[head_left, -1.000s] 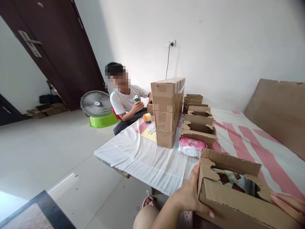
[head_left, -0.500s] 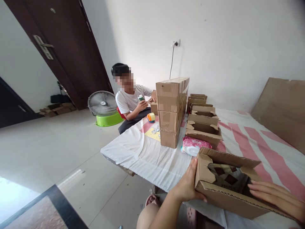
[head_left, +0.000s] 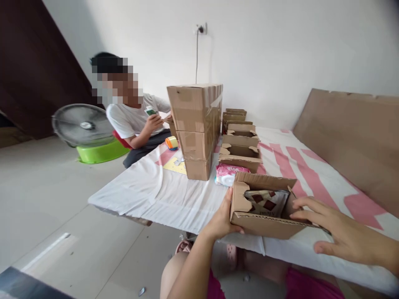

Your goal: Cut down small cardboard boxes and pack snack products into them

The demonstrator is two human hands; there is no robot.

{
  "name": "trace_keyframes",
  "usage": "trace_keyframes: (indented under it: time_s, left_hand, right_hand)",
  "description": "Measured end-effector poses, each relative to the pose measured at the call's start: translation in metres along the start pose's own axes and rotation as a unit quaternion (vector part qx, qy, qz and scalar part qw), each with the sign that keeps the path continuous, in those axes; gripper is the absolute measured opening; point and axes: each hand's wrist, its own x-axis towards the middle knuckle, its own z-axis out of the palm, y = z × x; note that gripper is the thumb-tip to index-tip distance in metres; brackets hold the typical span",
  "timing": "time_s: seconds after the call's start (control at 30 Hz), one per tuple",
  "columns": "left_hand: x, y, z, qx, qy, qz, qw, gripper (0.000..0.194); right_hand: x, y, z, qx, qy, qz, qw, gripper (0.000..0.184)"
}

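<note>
An open cardboard box (head_left: 268, 227) lies at the table's near edge. Inside it is a packet with a brown diamond pattern (head_left: 267, 202); its lower part is hidden by the box wall. My left hand (head_left: 222, 218) grips the box's left end, thumb along the near side and fingers behind the end wall. At the right end, my right hand (head_left: 335, 226) is open, its fingers reaching over the rim by the end flap and its thumb apart outside the box. Just beyond the box sits a pink wet-wipe pack (head_left: 229, 173).
Taped cardboard boxes (head_left: 193, 143) stand stacked mid-table, with a row of open boxes (head_left: 238, 162) beside them. A large cardboard sheet (head_left: 349, 137) leans at the right. Across the table a person (head_left: 124, 120) holds a small white-and-green item. Tape (head_left: 171, 143) and a fan (head_left: 84, 124) are at left.
The view has turned right and come nearer the table. My right hand has drawn its fingers up from inside the box to its right end. My left hand keeps its hold.
</note>
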Motion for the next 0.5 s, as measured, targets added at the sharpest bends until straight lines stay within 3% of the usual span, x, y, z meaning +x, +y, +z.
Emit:
trace_keyframes:
  time_s: [0.1, 0.27, 0.37, 0.5]
  left_hand:
    - [-0.001, 0.001, 0.000, 0.007, 0.011, -0.007, 1.000, 0.141]
    - [-0.003, 0.004, 0.000, 0.000, 0.011, -0.002, 1.000, 0.137]
    - [0.000, 0.005, 0.005, 0.002, 0.021, 0.025, 0.999, 0.126]
    - [0.007, 0.002, 0.021, 0.017, 0.030, 0.052, 0.998, 0.119]
  right_hand:
    - [-0.004, 0.000, -0.006, 0.009, -0.020, 0.010, 1.000, 0.046]
    - [-0.017, 0.008, 0.000, 0.004, -0.005, 0.144, 0.990, 0.045]
    - [-0.019, 0.009, 0.004, 0.018, -0.052, 0.197, 0.979, 0.059]
    - [-0.008, 0.013, 0.012, -0.022, -0.098, 0.227, 0.969, 0.094]
